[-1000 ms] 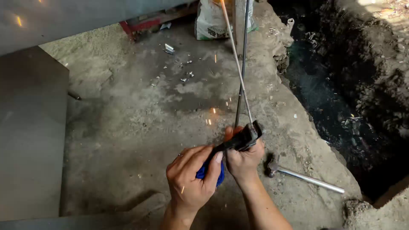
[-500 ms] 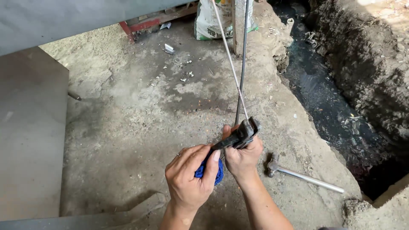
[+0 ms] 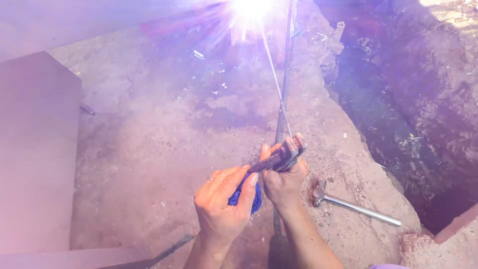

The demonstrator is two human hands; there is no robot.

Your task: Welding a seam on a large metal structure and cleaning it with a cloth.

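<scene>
Holder: the welding electrode holder (image 3: 279, 158) sits low in the middle of my view, over the concrete floor; its dark clamp head points up and to the right, its blue handle (image 3: 245, 195) runs down toward me.
Rod: a thin welding rod (image 3: 275, 79) rises from the clamp head, leaning up and left to a white glare (image 3: 249, 7) at the top edge.
Left hand: my left hand (image 3: 221, 201) is wrapped over the blue handle, fingers together and curled about it, a ring on one finger.
Right hand: my right hand (image 3: 285, 182) is clamped on the holder just under the clamp head, thumb and fingertips pressed against the metal.
Bar: a dark upright bar (image 3: 285, 69) stands just behind the rod, and passes behind my right hand.
Hammer: a metal-handled hammer (image 3: 356, 208) lies flat on the floor, near my right wrist but not touching it, head toward me.
Floor: rough concrete floor (image 3: 149, 149), with small scraps scattered near the top.
Trench: a dug earth trench (image 3: 398, 99) runs along the right side.
Panel: a flat grey panel (image 3: 35, 149) fills the left edge.
Light: a purple haze washes the whole view.
</scene>
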